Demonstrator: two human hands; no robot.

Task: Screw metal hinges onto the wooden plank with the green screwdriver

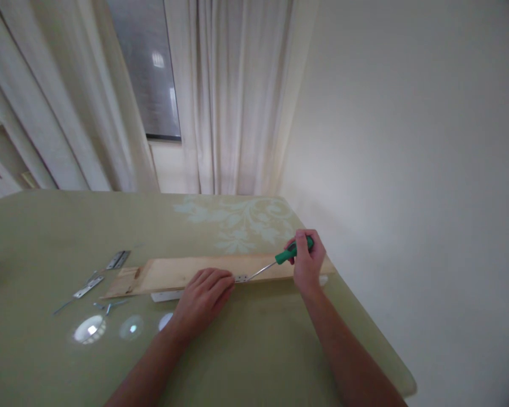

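Observation:
A long pale wooden board (173, 272) lies across the green table (254, 350). My left hand (203, 298) rests flat on the board's near edge, fingers stretched toward a small metal hinge (241, 278). My right hand (307, 261) is closed round the green handle of a screwdriver (289, 254), whose thin metal shaft slants down left with its tip at the hinge.
Loose metal hinges (117, 259) and flat metal pieces (87, 288) lie on the table left of the board. A white strip (166, 295) pokes out under the board. The table's right edge drops off near my right hand. Curtains and a window stand behind.

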